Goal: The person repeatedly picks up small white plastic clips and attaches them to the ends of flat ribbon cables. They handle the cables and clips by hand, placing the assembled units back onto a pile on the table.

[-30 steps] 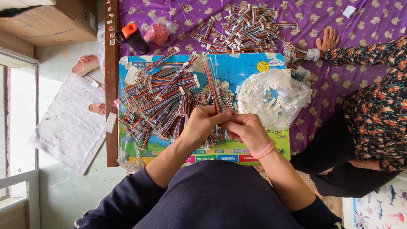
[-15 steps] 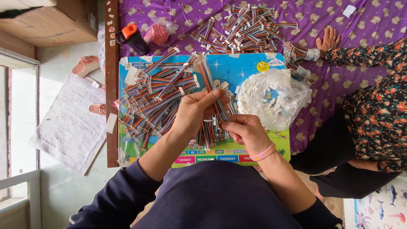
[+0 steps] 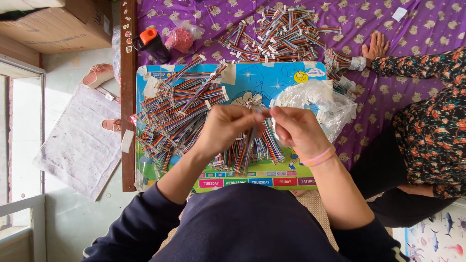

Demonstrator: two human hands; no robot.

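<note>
My left hand [image 3: 224,130] and my right hand [image 3: 297,131] meet over a colourful board [image 3: 252,85], both pinching a bundle of multicoloured ribbon cable [image 3: 245,153] that hangs down between them. A pink band circles my right wrist. A large pile of the same ribbon cables [image 3: 177,116] with white connectors lies on the left half of the board. A crumpled clear plastic bag [image 3: 323,102] sits just right of my right hand.
More ribbon cables [image 3: 276,36] lie heaped on the purple patterned cloth [image 3: 407,29] beyond the board. Another person in a floral top sits at the right, a hand [image 3: 373,47] on the cloth. A black bottle with orange cap [image 3: 151,42], a bag of red bits [image 3: 180,39], a cardboard box [image 3: 53,22] and a white mat [image 3: 77,143] are at the left.
My left hand went out over the cable pile, then came back to meet my right hand. Both hands now hold the bundle a little higher over the board.
</note>
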